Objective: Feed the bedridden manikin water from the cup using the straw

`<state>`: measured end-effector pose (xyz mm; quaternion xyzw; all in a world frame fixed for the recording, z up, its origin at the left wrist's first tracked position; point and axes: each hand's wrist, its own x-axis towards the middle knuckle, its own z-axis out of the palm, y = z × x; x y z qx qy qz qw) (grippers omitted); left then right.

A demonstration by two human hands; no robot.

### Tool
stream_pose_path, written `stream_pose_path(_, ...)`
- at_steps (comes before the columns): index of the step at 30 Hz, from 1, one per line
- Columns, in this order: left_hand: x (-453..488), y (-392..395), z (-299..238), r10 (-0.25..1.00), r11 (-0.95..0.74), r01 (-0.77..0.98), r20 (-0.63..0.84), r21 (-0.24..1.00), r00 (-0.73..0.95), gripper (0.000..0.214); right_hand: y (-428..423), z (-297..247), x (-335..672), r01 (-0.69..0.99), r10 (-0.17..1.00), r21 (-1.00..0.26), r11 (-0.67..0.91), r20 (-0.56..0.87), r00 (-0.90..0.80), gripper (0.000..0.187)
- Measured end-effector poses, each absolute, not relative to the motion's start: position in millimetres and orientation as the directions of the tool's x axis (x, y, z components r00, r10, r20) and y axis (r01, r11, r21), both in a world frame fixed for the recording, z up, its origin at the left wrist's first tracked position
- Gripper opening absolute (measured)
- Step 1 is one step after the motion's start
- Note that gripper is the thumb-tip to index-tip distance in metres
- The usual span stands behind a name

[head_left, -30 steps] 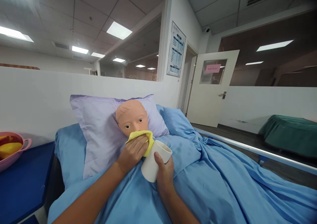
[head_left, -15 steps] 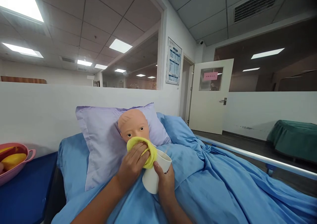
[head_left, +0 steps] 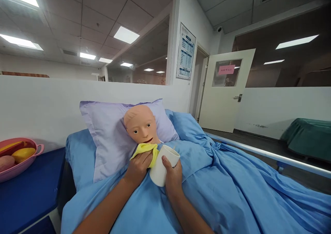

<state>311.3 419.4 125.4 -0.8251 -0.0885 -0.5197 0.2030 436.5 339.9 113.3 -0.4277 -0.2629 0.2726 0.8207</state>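
A mannequin head [head_left: 141, 122] rests on a lilac pillow [head_left: 104, 134], its mouth uncovered. My left hand [head_left: 141, 166] grips a yellow cloth [head_left: 146, 150] just under the mannequin's chin. In my right hand [head_left: 173, 175] is a white cup [head_left: 159, 168], tilted, with its rim toward the upper right and its thumb side facing me. The cup stands close beside the cloth, above the blue quilt [head_left: 207, 189]. What is inside the cup cannot be seen.
To the left, a pink basket [head_left: 24, 165] with fruit stands on a dark blue cabinet top [head_left: 38, 189]. A metal bed rail [head_left: 258, 154] runs along the right side. Farther off are an open door [head_left: 224, 106] and a green covered object [head_left: 307, 137].
The yellow cloth in my left hand has come down off the mannequin's mouth to below its chin. My right hand still holds the cup. The view has tilted slightly downward.
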Motion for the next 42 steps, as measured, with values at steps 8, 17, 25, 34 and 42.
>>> stream_pose_path(8,319,412,164,-0.149,-0.928,0.245,0.884,-0.280,0.444,0.031,341,112,436,-0.206,0.665,-0.823,0.529,0.252,0.703,0.061)
stream_pose_path(17,334,433,149,-0.166,-0.895,0.308,0.882,-0.323,0.441,0.030,341,116,436,-0.222,0.660,-0.817,0.531,0.234,0.714,0.062)
stream_pose_path(25,324,421,120,0.046,-0.953,0.298,0.939,-0.061,0.340,0.034,335,119,433,-0.190,0.663,-0.856,0.481,0.213,0.718,0.059)
stream_pose_path(34,324,409,155,-0.049,-0.954,0.266,0.948,-0.137,0.315,0.037,335,122,433,-0.184,0.668,-0.842,0.507,0.249,0.701,0.061)
stream_pose_path(42,344,429,166,-0.070,-0.919,0.321,0.895,-0.230,0.442,0.029,334,125,431,-0.200,0.664,-0.857,0.476,0.201,0.720,0.061)
